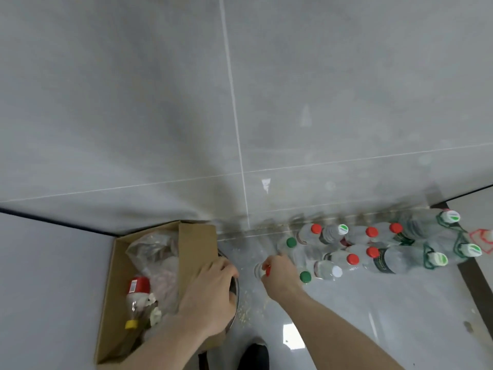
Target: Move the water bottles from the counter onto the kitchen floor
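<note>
Several clear water bottles (pixel 354 247) with red, green and white caps stand clustered on the glossy grey floor (pixel 346 316) against the tiled wall. My right hand (pixel 280 273) is closed over the top of a clear red-capped bottle (pixel 259 270) standing at the left end of the cluster; only a sliver of its cap and shoulder shows. My left hand (pixel 210 292) rests on the rim of a round metal bowl (pixel 236 295) beside a cardboard box, fingers curled over the edge.
An open cardboard box (pixel 197 244) at the left holds plastic bags and a red-labelled bottle with a yellow cap (pixel 137 303). Crumbs lie scattered on the floor near the wall. A dark threshold strip (pixel 472 279) runs at the right. My dark shoe (pixel 253 356) shows at the bottom.
</note>
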